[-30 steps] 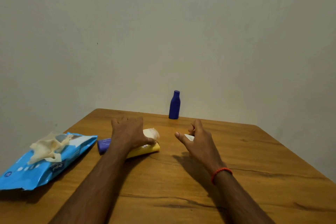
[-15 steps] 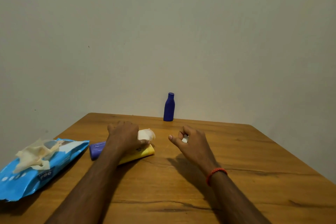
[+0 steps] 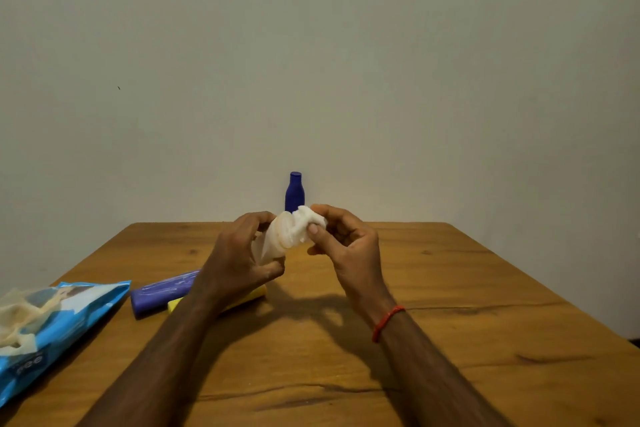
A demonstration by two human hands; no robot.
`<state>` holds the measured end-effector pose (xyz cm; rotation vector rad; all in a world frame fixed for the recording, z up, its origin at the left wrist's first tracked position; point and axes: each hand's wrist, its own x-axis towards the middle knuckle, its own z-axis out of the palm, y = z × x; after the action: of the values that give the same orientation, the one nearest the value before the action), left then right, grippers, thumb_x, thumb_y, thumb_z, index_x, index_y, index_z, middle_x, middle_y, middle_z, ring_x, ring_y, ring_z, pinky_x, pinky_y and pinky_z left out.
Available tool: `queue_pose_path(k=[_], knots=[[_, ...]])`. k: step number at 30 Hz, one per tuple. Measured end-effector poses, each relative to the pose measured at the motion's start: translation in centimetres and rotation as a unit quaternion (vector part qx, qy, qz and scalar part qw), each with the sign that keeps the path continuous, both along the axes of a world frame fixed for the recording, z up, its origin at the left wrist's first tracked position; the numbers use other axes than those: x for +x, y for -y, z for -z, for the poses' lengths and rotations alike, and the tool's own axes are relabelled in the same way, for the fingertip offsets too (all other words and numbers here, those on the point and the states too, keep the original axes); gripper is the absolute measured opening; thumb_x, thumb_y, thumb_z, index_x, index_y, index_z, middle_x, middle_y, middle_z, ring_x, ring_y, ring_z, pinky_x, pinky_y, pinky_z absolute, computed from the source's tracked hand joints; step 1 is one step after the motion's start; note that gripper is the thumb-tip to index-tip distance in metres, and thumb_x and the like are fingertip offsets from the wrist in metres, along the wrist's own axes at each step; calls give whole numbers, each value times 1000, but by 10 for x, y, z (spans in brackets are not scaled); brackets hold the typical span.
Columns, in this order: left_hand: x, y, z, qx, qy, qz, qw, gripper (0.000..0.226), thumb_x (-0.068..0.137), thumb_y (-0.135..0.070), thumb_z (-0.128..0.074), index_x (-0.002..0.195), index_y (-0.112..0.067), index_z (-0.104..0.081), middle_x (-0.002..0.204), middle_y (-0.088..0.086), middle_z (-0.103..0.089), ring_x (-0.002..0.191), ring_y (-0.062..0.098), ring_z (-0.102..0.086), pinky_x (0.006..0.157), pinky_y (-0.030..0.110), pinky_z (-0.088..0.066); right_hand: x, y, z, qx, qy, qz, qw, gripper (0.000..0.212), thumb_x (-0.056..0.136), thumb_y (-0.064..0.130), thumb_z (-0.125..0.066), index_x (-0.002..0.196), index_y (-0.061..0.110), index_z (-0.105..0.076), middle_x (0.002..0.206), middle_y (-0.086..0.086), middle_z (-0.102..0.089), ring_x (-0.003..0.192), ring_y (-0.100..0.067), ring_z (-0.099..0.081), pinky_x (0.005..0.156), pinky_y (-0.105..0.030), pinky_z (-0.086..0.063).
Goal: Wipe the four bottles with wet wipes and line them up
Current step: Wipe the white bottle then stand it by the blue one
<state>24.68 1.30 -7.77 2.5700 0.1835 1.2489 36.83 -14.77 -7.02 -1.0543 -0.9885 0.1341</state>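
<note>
My left hand (image 3: pixel 239 260) grips a pale, whitish bottle (image 3: pixel 275 241) lifted above the table. My right hand (image 3: pixel 346 246) pinches a crumpled white wet wipe (image 3: pixel 308 218) against the bottle's top end. A dark blue bottle (image 3: pixel 294 192) stands upright at the table's far edge, just behind my hands. A purple bottle (image 3: pixel 162 293) and a yellow bottle (image 3: pixel 251 295) lie on their sides next to each other, partly hidden by my left forearm.
A blue pack of wet wipes (image 3: pixel 59 322) lies at the left edge of the wooden table (image 3: pixel 450 322), with a wipe bunched out of its opening. A plain wall stands close behind the far edge.
Both hands have risen from the table and come together. My left hand has lifted the pale bottle from beside the yellow one, and my right hand has brought the wipe onto it.
</note>
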Motion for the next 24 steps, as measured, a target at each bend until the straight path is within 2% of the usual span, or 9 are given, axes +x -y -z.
queue_pose_path(k=[3,5,7,9,12,16,19,22,24], knots=[[3,4,3,-8,-5,13,1000,70,65,-38,-83,124,-13,-55,116,3,-65,96,16,-63,78,22,-57,-4,-2,3,-24,76,30,996,22,89,23,-73,108,12,-71,105,-3,-68,94,-24,-66,65,-31,-57],[4,6,4,-19,-12,29,999,68,65,-33,-89,121,-13,-56,110,1,-67,85,9,-64,72,11,-54,-7,-5,7,-48,182,75,979,23,84,29,-77,102,14,-72,104,1,-62,89,-17,-63,63,-24,-55],[5,10,4,-20,-15,44,999,69,63,-38,-89,119,-11,-58,105,-2,-68,79,4,-64,69,5,-49,-10,-7,10,-51,274,106,955,23,81,26,-80,98,12,-72,103,1,-58,85,-10,-59,62,-13,-49],[4,14,3,-19,-9,49,999,72,62,-41,-87,120,-9,-60,104,-6,-67,79,2,-63,71,2,-47,-11,-8,10,-33,319,139,937,22,79,21,-80,94,10,-70,100,0,-58,84,-7,-56,64,-10,-47],[5,18,0,-19,7,47,999,74,62,-34,-91,124,-8,-60,110,-3,-67,84,6,-64,74,2,-47,-7,-6,5,-3,317,174,932,20,81,20,-80,91,8,-69,98,-2,-59,82,-8,-56,63,-10,-48],[6,23,0,-19,1,56,998,67,61,-25,-89,119,-6,-63,106,-2,-67,83,-1,-60,74,-1,-43,-1,-2,-2,0,237,195,952,16,84,24,-79,86,13,-67,97,1,-57,78,-12,-59,56,-14,-48],[7,21,4,-7,-13,47,999,72,60,-19,-94,122,-2,-63,110,11,-72,86,10,-62,72,-1,-44,0,-1,-2,-8,228,192,954,17,85,22,-79,85,13,-64,99,1,-59,82,-15,-62,57,-22,-56],[9,21,4,-5,-12,47,999,79,59,-33,-87,127,-3,-61,116,9,-71,98,17,-66,79,5,-46,-3,0,-3,5,210,184,960,15,86,16,-76,94,9,-66,95,0,-64,86,-15,-65,63,-32,-60],[9,23,3,-7,-10,50,999,80,59,-31,-90,128,-3,-60,116,7,-71,100,18,-67,82,6,-45,-5,1,-4,1,203,164,965,22,88,13,-73,110,13,-68,101,0,-66,92,-13,-65,70,-30,-61]])
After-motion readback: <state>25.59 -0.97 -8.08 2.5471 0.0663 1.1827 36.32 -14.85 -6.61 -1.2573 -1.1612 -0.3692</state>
